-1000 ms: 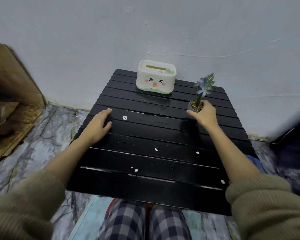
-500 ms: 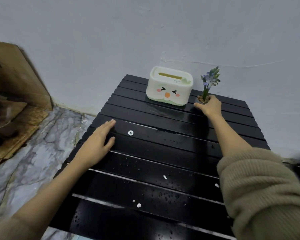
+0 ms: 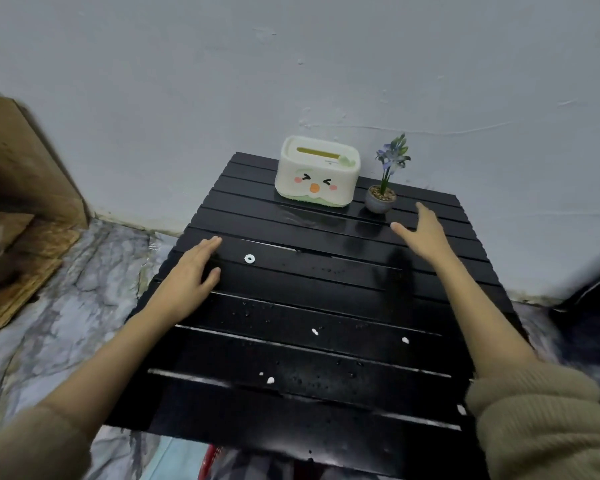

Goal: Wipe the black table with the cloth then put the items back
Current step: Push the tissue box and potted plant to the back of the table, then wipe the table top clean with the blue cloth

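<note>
**Both hands empty over the wet black table, pot and tissue box at the far edge**

The black slatted table [image 3: 326, 306] carries water droplets and a few small white specks. At its 12 o'clock edge, close to the wall, stands a cream tissue box [image 3: 317, 171] with a cartoon face. Just beside it, at its 3 o'clock, sits a small grey flower pot [image 3: 379, 199] holding a blue-flowered stem, upright; the 2 items are close but I cannot tell whether they touch.

The right hand [image 3: 426, 237] hovers at the 5 o'clock side of the pot, near it but clear of it, fingers spread and thumb pointing toward 9 o'clock, holding nothing. The left hand [image 3: 191, 271] lies flat on the table at its 9 o'clock side, palm down, fingers extended and close together, thumb apart, also empty. A small white ring [image 3: 249, 259] rests on a slat just at the 3 o'clock of the left fingertips.

No cloth shows in this view.
</note>
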Motion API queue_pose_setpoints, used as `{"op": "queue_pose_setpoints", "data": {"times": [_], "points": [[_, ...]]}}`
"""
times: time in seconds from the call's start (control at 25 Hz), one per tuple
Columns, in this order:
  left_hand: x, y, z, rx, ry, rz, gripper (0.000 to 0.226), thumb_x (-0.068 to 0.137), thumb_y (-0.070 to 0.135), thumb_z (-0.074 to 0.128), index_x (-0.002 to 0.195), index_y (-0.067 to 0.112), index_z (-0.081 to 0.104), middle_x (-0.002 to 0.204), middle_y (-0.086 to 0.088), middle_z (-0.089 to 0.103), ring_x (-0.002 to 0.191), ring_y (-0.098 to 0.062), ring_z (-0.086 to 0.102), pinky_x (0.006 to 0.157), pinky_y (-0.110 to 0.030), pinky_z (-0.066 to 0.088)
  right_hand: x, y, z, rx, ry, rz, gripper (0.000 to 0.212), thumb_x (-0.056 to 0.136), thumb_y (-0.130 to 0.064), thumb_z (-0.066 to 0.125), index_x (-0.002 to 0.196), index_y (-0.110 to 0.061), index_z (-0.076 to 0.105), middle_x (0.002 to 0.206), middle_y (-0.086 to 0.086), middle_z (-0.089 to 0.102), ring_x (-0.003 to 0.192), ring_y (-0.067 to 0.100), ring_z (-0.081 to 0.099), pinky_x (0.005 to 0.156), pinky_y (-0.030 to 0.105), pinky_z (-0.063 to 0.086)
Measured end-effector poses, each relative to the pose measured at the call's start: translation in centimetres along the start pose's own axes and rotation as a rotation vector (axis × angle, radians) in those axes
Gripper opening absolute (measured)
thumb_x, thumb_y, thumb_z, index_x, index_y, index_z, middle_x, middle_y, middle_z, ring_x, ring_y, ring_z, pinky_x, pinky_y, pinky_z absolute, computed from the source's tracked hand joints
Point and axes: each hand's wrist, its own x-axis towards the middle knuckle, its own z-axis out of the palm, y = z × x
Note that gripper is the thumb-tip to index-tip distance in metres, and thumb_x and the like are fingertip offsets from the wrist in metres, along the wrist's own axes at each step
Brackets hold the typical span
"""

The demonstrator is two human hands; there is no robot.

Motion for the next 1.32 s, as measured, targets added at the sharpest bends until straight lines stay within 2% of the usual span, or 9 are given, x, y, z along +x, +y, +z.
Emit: {"op": "queue_pose_setpoints", "data": {"times": [0.2,0.36,0.48,0.6,0.76,0.92,1.04,1.24,1.32], "points": [[-2.5,1.2,-0.9,-0.024,0.005,0.004,0.053,0.091,0.010,0.046,0.141,0.011,0.029,0.151,-0.010,0.032,0.143,-0.023,0.021,0.117,-0.035,0.017,-9.8,5.2,-4.3,-0.113,-0.005,0.054,0.074,0.088,-0.037,0.056,0.144,-0.004,0.021,0.153,0.017,0.024,0.141,0.029,0.024,0.114,0.042,0.022],[-5.6,1.0,-1.0,-0.041,0.015,-0.018,0.052,0.091,0.010,0.047,0.140,0.010,0.030,0.150,-0.013,0.034,0.143,-0.026,0.022,0.117,-0.038,0.019,-16.7,10.0,-7.0,-0.150,0.023,0.143,0.078,0.073,-0.058,0.053,0.135,-0.011,0.038,0.139,0.020,0.046,0.129,0.035,0.042,0.107,0.050,0.035],[-7.5,0.4,-1.0,-0.040,0.019,-0.039,0.052,0.090,0.010,0.047,0.140,0.009,0.030,0.150,-0.013,0.034,0.143,-0.026,0.023,0.117,-0.039,0.019,-20.5,11.5,-7.0,-0.165,-0.042,0.182,0.076,0.083,-0.037,0.062,0.143,-0.007,0.027,0.151,0.018,0.030,0.139,0.031,0.029,0.114,0.043,0.025],[-8.6,-0.5,-1.4,-0.027,0.024,-0.069,0.052,0.090,0.009,0.047,0.139,0.006,0.031,0.148,-0.016,0.036,0.141,-0.030,0.027,0.116,-0.043,0.023,-22.5,12.7,-6.0,-0.218,-0.091,0.169,0.078,0.085,-0.034,0.061,0.146,-0.010,0.018,0.157,0.010,0.014,0.144,0.024,0.017,0.116,0.038,0.017],[-9.5,-1.0,-1.6,-0.024,0.041,-0.098,0.050,0.090,0.007,0.046,0.138,0.005,0.033,0.146,-0.019,0.039,0.138,-0.032,0.031,0.115,-0.045,0.026,-22.3,13.2,-5.1,-0.223,0.039,0.202,0.071,0.090,-0.027,0.054,0.146,-0.005,0.016,0.155,0.017,0.019,0.142,0.032,0.022,0.115,0.043,0.019],[-9.4,-0.6,-1.6,-0.037,0.054,-0.123,0.047,0.092,0.011,0.043,0.138,0.010,0.034,0.145,-0.017,0.040,0.138,-0.031,0.033,0.114,-0.046,0.028,-21.9,12.1,-3.7,-0.176,0.197,0.259,0.050,0.093,-0.016,0.044,0.138,0.002,0.031,0.144,0.027,0.038,0.130,0.043,0.037,0.105,0.049,0.034],[-9.4,-0.6,-1.6,-0.008,0.045,-0.119,0.046,0.093,0.013,0.042,0.138,0.010,0.035,0.145,-0.017,0.041,0.137,-0.030,0.032,0.113,-0.044,0.028,-22.2,9.6,-2.4,-0.122,0.273,0.309,0.046,0.096,-0.018,0.037,0.138,0.000,0.032,0.136,0.030,0.045,0.121,0.047,0.043,0.098,0.049,0.038],[-9.8,-0.1,-1.6,-0.013,0.043,-0.117,0.045,0.094,0.015,0.040,0.138,0.011,0.035,0.147,-0.016,0.038,0.141,-0.025,0.027,0.114,-0.041,0.025,-22.4,3.8,1.4,0.049,0.234,0.217,0.041,0.097,-0.021,0.036,0.135,-0.005,0.040,0.120,0.030,0.058,0.111,0.043,0.054,0.092,0.045,0.043],[-9.8,-0.3,-1.8,-0.017,0.026,-0.107,0.045,0.094,0.016,0.039,0.138,0.012,0.035,0.147,-0.015,0.038,0.141,-0.024,0.026,0.114,-0.041,0.025,-22.6,1.3,3.2,0.099,0.183,0.169,0.041,0.097,-0.022,0.036,0.134,-0.006,0.041,0.120,0.027,0.059,0.110,0.040,0.056,0.090,0.042,0.044]]}}
